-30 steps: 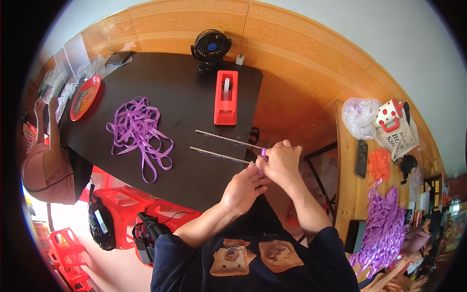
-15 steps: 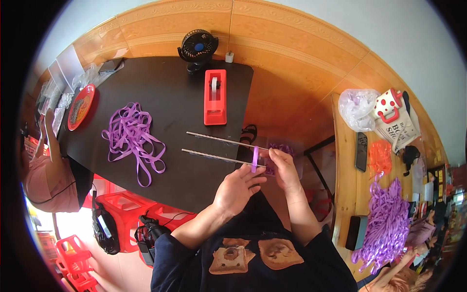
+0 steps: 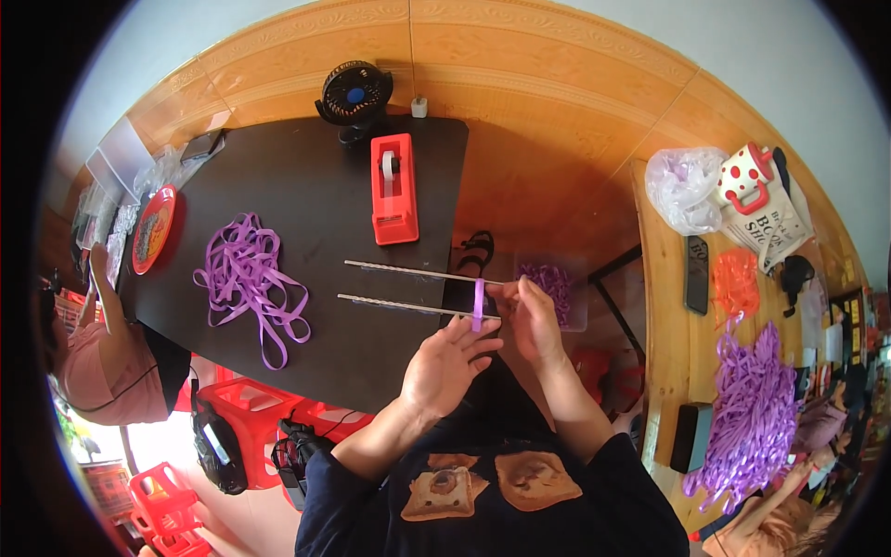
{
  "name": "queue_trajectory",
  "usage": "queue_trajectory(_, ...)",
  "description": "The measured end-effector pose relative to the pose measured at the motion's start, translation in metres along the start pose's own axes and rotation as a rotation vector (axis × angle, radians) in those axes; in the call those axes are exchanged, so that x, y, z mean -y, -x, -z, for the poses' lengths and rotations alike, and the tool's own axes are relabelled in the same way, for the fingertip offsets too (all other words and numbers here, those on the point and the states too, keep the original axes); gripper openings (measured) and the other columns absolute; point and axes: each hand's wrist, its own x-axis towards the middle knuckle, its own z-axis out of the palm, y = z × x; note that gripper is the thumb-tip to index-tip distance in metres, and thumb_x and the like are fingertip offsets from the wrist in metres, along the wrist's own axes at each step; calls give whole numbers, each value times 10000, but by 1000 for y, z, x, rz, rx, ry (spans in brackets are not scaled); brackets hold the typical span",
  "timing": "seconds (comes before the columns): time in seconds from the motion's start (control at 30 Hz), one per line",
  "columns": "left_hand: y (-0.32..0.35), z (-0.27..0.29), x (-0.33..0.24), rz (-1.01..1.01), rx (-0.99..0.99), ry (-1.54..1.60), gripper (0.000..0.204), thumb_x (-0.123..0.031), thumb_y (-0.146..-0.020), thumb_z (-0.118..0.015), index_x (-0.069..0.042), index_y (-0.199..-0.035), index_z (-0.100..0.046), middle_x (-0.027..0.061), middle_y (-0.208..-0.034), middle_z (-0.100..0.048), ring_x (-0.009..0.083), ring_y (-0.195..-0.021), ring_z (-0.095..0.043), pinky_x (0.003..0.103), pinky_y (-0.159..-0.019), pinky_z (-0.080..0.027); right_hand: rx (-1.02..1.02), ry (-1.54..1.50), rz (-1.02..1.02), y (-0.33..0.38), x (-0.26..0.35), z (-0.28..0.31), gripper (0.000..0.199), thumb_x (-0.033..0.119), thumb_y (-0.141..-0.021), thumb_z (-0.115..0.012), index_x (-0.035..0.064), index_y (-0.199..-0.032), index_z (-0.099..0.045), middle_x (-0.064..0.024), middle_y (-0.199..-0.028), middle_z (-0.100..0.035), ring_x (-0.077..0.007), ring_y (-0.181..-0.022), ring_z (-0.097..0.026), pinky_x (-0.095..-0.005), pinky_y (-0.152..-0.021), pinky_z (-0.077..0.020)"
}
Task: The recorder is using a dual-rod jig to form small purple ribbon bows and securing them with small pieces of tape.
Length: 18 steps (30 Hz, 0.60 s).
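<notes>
Two thin metal rods, twisted along part of their length, lie side by side over the black table and extend past its right edge. Near their right ends, a band of purple ribbon spans both rods. My left hand is palm up below the band, its fingers spread and the fingertips by the lower rod. My right hand is just right of the band, thumb and fingers drawn together near the rod ends; what they pinch is hidden. A loose tangle of purple ribbon lies on the table at left.
The black table holds a red tape dispenser, a black fan and a red plate. A clear bin with purple pieces sits beyond my right hand. Purple ribbons heap on the wooden table. A person sits at left.
The view has shifted slightly. My right hand's fingers have come closer to the ribbon band; my left hand stays spread under it. The band remains around the rods.
</notes>
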Motion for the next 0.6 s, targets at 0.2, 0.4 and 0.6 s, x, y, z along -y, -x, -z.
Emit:
queue_trajectory(0.2, 1, 1, 0, -11, 8, -10, 407, -365, -959, -399, -65, -1229, -455, 136, -1351, -492, 263, -1162, -492, 356, -926, -363, 246, -138, -243, -2, -6, -9, 418, 336, -997, -413, -16, -1162, -567, -228, -1241, -558, -301, -1124, -560, -445, -989, -423)
queue_trajectory(0.4, 0, 1, 1, -16, 31, -31, 431, -388, -943, -412, -77, -1239, -459, 128, -1367, -486, 250, -1170, -491, 356, -927, -358, 501, -395, -292, -7, -20, -2, 479, 358, -1004, -362, -18, -1264, -505, -281, -1381, -420, -350, -1183, -530, -483, -1016, -412)
queue_trajectory(0.6, 0, 2, 2, -16, 32, -28, 428, -387, -942, -413, -76, -1232, -461, 127, -1363, -491, 252, -1167, -493, 358, -927, -359, 449, -427, -294, -6, -21, -3, 400, 348, -996, -397, 2, -1102, -567, -264, -1306, -498, -337, -1147, -548, -468, -1004, -410)
